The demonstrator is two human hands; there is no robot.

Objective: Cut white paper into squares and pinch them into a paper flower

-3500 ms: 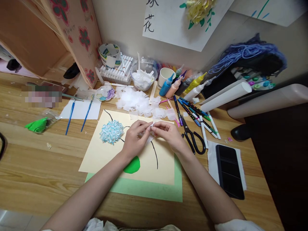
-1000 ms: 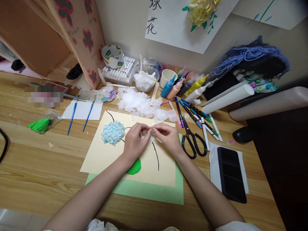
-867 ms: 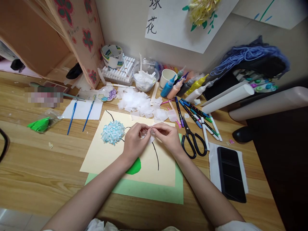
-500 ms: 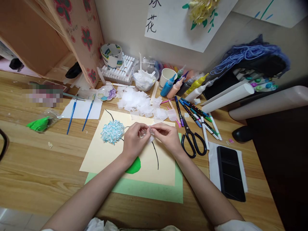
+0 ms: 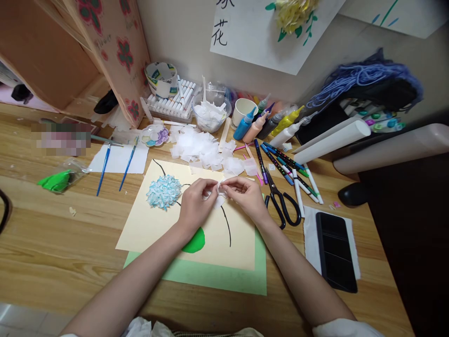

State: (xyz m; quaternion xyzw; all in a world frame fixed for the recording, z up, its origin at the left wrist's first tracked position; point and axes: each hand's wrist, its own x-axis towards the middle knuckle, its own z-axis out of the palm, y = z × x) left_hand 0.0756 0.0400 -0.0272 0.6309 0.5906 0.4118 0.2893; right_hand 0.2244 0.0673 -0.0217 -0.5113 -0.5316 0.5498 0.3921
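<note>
Above the cream paper (image 5: pixel 147 234), my left hand (image 5: pixel 197 203) and my right hand (image 5: pixel 245 194) meet fingertip to fingertip. Between them they pinch a small piece of white tissue paper (image 5: pixel 220 201), partly hidden by the fingers. A round flower of blue and white paper petals (image 5: pixel 163 192) sits on the sheet to the left of my hands. Below my left wrist lies a bright green round shape (image 5: pixel 194 241), half covered by the forearm. Black curved lines are drawn on the cream paper, which overlaps a light green sheet (image 5: pixel 224 281).
Beyond my hands is a heap of white tissue squares (image 5: pixel 196 147). Black scissors (image 5: pixel 280 201), markers (image 5: pixel 289 164) and a phone-like black slab (image 5: pixel 336 252) lie to the right. Paint bottles (image 5: pixel 245 122) and a plastic bowl (image 5: pixel 211 114) stand at the back; brushes (image 5: pixel 104 168) lie left.
My right hand has shifted slightly and its fingers have turned at the pinch. More of the white tissue piece shows between my fingers. The left hand stays nearly in place.
</note>
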